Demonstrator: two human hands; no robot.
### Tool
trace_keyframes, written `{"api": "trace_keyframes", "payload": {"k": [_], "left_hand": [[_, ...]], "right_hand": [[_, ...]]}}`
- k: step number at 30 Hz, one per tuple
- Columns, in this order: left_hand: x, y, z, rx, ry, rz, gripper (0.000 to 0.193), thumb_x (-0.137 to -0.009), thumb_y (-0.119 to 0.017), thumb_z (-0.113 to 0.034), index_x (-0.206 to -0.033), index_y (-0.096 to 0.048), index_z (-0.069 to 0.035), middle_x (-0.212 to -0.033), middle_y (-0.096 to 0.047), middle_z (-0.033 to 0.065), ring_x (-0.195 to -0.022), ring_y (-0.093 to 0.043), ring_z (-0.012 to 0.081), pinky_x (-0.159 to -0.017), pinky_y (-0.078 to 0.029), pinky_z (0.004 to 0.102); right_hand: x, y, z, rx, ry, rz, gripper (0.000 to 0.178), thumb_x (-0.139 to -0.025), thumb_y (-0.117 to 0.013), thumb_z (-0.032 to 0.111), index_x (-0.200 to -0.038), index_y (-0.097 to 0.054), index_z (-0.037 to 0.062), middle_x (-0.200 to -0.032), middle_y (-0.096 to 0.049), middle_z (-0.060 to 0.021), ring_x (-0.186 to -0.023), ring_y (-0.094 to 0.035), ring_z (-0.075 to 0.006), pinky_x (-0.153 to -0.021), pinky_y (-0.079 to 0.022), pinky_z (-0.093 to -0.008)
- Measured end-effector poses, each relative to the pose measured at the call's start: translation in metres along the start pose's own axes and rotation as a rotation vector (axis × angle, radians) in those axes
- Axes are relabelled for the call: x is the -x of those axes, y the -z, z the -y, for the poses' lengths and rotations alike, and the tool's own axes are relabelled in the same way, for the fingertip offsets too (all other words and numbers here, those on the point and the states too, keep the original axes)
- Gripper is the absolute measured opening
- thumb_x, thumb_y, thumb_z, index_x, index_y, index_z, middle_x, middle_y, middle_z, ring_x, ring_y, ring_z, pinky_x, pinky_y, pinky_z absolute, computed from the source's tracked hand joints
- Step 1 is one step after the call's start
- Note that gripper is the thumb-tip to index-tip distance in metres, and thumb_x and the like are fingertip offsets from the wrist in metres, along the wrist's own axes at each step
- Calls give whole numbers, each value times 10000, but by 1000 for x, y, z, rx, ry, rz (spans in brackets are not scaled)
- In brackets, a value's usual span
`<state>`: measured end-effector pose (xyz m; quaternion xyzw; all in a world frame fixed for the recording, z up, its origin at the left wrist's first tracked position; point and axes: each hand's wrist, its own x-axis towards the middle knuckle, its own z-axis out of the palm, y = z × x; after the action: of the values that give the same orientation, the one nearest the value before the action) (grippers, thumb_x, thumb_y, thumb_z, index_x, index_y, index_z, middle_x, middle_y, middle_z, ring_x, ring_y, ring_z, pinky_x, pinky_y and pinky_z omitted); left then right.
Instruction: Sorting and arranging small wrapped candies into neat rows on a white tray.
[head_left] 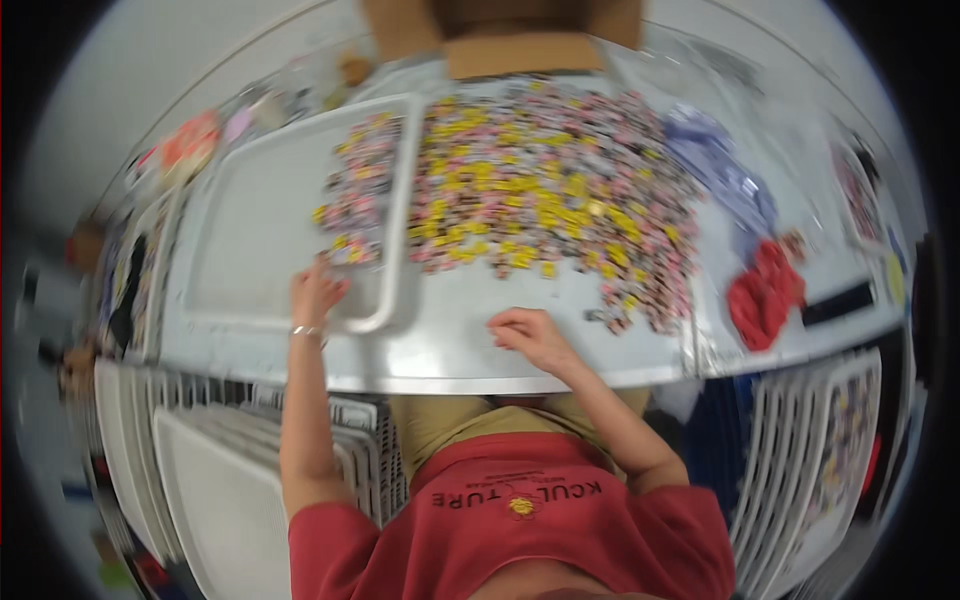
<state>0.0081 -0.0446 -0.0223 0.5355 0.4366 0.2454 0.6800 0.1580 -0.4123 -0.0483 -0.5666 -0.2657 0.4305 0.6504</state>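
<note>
My left hand is over the white tray, its fingers curled at the near end of a strip of small pieces lying along the tray's right side. Whatever those fingers pinch, if anything, is too blurred to make out. My right hand is above the table near its front edge, fingers drawn together; anything inside them is hidden. Beyond it spreads a large heap of small flat pieces in yellow, pink, grey and brown.
An open cardboard box stands behind the heap. At the right lie a bluish plastic bag, a red cloth-like bundle and a black strip. White trays are stacked below the table on the left, more trays on the right.
</note>
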Motion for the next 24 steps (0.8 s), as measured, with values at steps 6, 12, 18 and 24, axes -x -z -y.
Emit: {"api": "trace_keyframes", "payload": {"k": [6,12,18,24], "left_hand": [[-12,-16,13,142,33,36,190,-922,-560,-99,-937,-424,33,-854,-552,136,-736,-672,315,-628,-611,403],[3,-38,4,3,-21,-48,327,-916,-572,-111,-1127,-333,-38,-951,-516,145,-793,-665,292,-606,-592,349],[73,-18,-12,-392,-336,-116,241,-924,-571,-142,-1125,-474,-49,-927,-541,51,-760,-597,128,-631,-547,280],[115,-82,-11,-416,-598,146,140,-924,-577,-97,-1045,-593,-28,-897,-605,16,-777,-593,93,-691,-493,226]], "right_hand": [[-4,94,45,473,267,-380,176,-870,-643,79,-1029,-654,3,-933,-681,-54,-832,-644,-128,-750,-523,-270],[26,312,67,1313,456,-1299,207,-788,-709,157,-956,-680,40,-997,-636,-151,-928,-607,-343,-789,-493,-444],[58,294,84,1440,33,-1024,358,-790,-708,347,-1013,-682,68,-1093,-596,-146,-1052,-552,-372,-859,-472,-475],[76,305,47,1474,59,-1016,264,-838,-661,266,-968,-686,38,-1002,-640,-166,-945,-612,-360,-809,-501,-433]]}}
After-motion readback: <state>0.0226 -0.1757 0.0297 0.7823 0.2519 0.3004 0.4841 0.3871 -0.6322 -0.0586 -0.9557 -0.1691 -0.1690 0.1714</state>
